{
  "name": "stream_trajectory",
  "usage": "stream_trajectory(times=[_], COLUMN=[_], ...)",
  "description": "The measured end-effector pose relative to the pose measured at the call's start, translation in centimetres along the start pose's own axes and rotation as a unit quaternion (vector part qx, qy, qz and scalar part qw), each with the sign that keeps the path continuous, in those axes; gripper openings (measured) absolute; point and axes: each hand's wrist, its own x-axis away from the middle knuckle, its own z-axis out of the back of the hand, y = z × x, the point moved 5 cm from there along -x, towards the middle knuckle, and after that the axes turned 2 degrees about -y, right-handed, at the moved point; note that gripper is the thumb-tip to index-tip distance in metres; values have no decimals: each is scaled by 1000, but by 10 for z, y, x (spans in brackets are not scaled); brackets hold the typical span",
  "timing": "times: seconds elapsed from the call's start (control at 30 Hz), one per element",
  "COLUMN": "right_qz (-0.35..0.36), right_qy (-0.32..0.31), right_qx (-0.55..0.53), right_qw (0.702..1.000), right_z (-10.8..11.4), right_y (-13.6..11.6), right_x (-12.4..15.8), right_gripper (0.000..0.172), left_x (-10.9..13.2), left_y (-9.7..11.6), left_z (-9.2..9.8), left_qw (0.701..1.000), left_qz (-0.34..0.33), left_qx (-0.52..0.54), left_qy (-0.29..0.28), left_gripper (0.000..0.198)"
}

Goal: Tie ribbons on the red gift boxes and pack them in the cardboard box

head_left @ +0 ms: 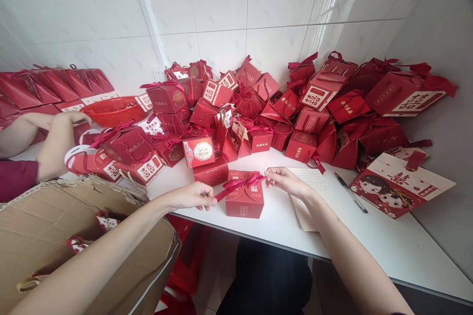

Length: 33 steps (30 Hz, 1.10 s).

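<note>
A small red gift box [244,200] stands on the white table [388,241] in front of me, with a dark red ribbon [240,183] tied over its top. My left hand [194,195] pinches the ribbon's left end, pulled out to the left of the box. My right hand [284,179] pinches the ribbon's right end just beyond the box's top right corner. Both hands are closed on the ribbon ends.
A big heap of red gift boxes [295,103] fills the back of the table against the tiled wall. An open cardboard carton [74,226] sits at the lower left. Another person's hands [59,145] work at the left near a red basket [113,109]. Paper [306,197] and a pen [351,192] lie to the right.
</note>
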Motion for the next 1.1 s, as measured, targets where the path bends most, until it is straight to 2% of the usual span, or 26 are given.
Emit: stream_trajectory(times=[0.27,0.43,0.7,0.93,1.1], right_qz=[10,19,46,101,124], right_qy=[5,24,61,142,178], right_qx=[-4,-24,-99,-186,-248], right_qw=[1000,999,992,967,944], right_z=[16,35,60,78,86], right_y=[-6,-6,-6,-16,-19], right_x=[7,14,20,28,32], right_gripper=[38,35,36,44,45], left_x=[1,0,-2,-5,-3], left_y=[-5,-9,-22,-32,-32], left_z=[1,2,5,5,2], left_qw=[998,995,980,962,967], left_qz=[22,47,63,89,91], left_qx=[-51,-86,-186,-254,-231], left_qy=[-7,-7,-30,-47,-54], left_gripper=[42,40,38,28,23])
